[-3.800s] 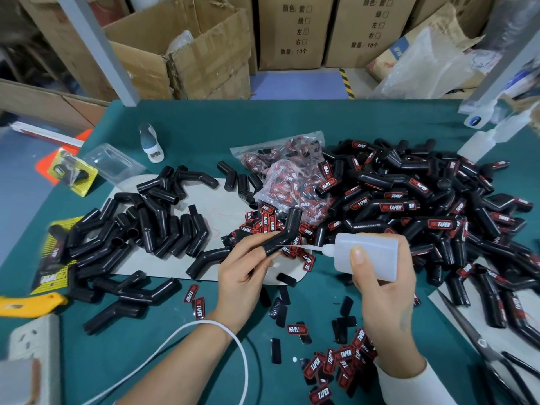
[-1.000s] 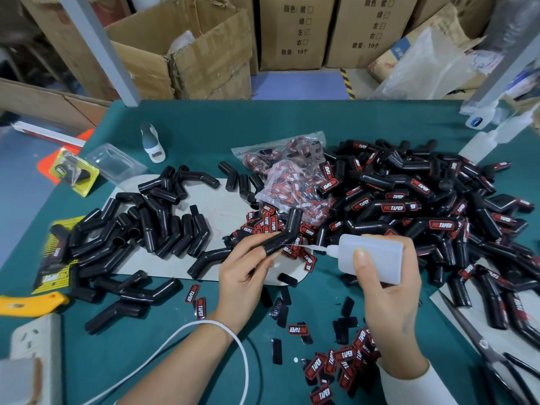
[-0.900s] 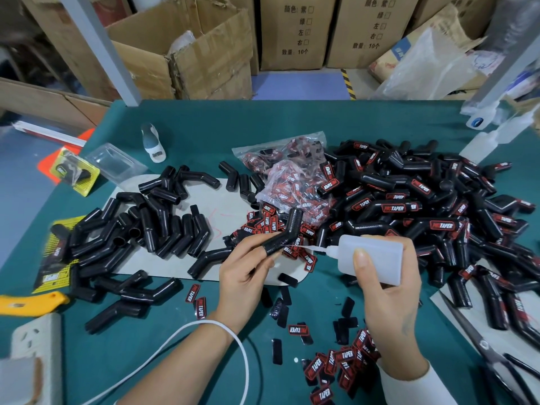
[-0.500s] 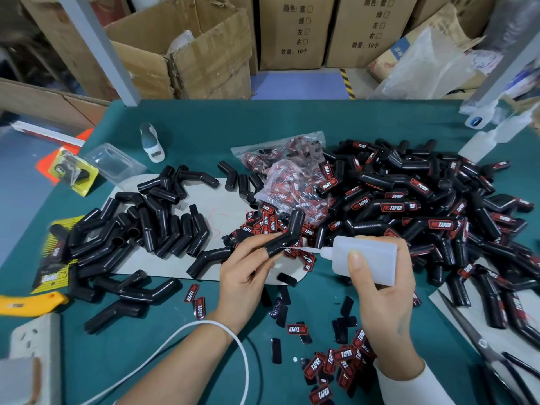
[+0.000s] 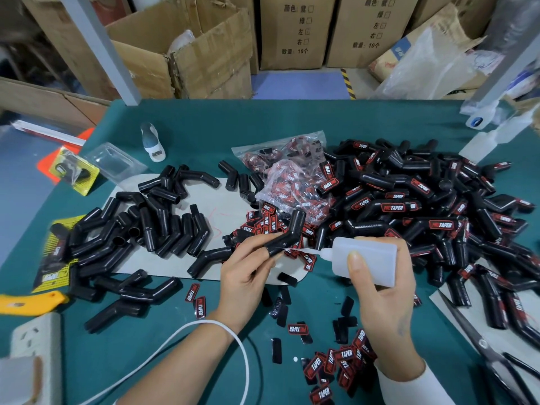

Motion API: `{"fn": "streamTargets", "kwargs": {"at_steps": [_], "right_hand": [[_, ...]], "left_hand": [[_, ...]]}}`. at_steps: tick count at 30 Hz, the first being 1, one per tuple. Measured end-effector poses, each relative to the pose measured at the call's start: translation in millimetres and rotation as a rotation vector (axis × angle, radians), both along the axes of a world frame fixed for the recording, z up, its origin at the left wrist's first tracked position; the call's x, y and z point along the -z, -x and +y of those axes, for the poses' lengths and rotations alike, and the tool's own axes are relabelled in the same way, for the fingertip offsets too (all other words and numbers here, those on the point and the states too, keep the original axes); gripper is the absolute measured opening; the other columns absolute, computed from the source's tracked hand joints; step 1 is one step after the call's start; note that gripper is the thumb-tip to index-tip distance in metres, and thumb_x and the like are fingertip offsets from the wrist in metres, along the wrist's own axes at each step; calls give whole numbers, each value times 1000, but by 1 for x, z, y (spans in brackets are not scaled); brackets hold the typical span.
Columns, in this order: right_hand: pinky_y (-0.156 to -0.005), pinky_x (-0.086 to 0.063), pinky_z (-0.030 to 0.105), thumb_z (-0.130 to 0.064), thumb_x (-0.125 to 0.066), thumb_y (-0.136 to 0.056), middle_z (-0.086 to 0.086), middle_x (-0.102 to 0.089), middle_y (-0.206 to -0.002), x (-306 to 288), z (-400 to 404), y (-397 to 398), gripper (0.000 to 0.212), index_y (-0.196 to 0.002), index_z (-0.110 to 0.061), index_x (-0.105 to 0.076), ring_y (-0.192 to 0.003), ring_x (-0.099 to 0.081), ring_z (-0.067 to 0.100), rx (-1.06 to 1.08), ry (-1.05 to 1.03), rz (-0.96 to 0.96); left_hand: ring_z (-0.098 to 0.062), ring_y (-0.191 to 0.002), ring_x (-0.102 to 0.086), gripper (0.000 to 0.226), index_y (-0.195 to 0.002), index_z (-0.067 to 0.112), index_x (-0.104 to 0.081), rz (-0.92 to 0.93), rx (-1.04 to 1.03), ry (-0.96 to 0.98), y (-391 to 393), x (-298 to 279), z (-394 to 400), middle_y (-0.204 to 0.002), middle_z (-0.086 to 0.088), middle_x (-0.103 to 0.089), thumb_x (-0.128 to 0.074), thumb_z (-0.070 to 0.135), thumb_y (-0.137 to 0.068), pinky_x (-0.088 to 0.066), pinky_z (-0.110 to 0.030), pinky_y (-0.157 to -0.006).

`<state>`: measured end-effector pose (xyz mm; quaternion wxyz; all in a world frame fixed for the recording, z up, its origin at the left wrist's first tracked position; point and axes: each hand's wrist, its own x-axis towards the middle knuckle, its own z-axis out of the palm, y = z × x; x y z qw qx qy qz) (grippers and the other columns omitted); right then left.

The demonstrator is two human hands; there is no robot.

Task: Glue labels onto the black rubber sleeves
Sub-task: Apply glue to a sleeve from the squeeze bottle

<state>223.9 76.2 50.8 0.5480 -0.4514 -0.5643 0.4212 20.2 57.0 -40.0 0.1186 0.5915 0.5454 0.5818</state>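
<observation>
A bent black rubber sleeve is pinched at its lower end by the curled fingers of the left hand, its upper arm angled up and away above the desk. The sleeve is glossy, elbow-shaped and unlabelled. A translucent white glue bottle is gripped by the right hand, thumb laid across its side, and its thin nozzle is pointed left, just beside the sleeve's lower arm; contact cannot be told. Loose red-and-black labels are scattered on the green desk below and between the hands. Plain sleeves are heaped to the left on a pale sheet, labelled sleeves to the right. Bare desk is left only near the far edge and beside the left forearm. Scissors lie at the right edge.
</observation>
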Motion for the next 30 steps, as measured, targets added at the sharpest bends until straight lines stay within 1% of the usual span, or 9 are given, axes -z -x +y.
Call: {"fn": "streamTargets", "kwargs": {"at_steps": [3,5,7,9,14,18,24,30], "right_hand": [[-72,-52,14,-44,-66,-90,-15,-67,-103,-1,0,0,15,-104,-45,-60,-91,-65,5,3,3,3],[-72,-52,13,-44,-66,-90,-16,-67,-103,-1,0,0,15,-103,-45,-60,-91,-65,5,4,5,1],[-73,-52,14,-44,-66,-90,-17,-67,-103,-1,0,0,15,-104,-43,-60,-91,-65,4,4,2,-1],[-73,-52,13,-44,-66,-90,-17,-67,-103,0,1,0,16,-104,-41,-60,-92,-65,3,14,9,8],[-73,-52,14,-44,-66,-90,-16,-67,-103,0,0,0,15,-104,-45,-60,-92,-66,4,8,1,1],[-73,-52,12,-43,-66,-90,-17,-68,-103,0,2,0,15,-103,-44,-60,-90,-65,1,16,6,11],[-73,-52,12,-42,-66,-91,-16,-67,-103,0,1,0,15,-104,-42,-60,-91,-65,1,9,-2,14],[-76,-52,13,-44,-66,-91,-18,-67,-104,-1,4,-3,15,-104,-46,-60,-93,-66,3,46,-10,13]], "left_hand": [[-23,-111,-68,13,-101,0,-78,-15,5,11,0,2,0,-123,1,-70,-67,5,-96,-57,-41,-90],[-23,-110,-68,13,-101,0,-78,-24,4,11,0,2,0,-123,2,-70,-67,7,-97,-57,-43,-89],[-22,-110,-68,16,-105,4,-78,-50,10,0,0,1,0,-123,5,-70,-66,15,-101,-57,-42,-89],[-23,-109,-68,23,-109,7,-79,-96,17,5,-1,0,-1,-121,7,-70,-64,24,-104,-59,-45,-86],[-23,-103,-68,32,-102,4,-80,-119,0,32,-1,2,-1,-115,5,-70,-64,31,-105,-59,-52,-76],[-25,-103,-68,28,-106,7,-80,-120,3,29,0,2,-1,-116,5,-70,-63,30,-105,-59,-52,-77],[-26,-102,-68,30,-107,5,-80,-130,7,47,0,2,-2,-115,4,-70,-63,30,-105,-58,-53,-76],[-24,-102,-68,33,-100,2,-80,-109,-5,46,-1,-2,-2,-113,3,-70,-62,30,-105,-58,-46,-79]]}}
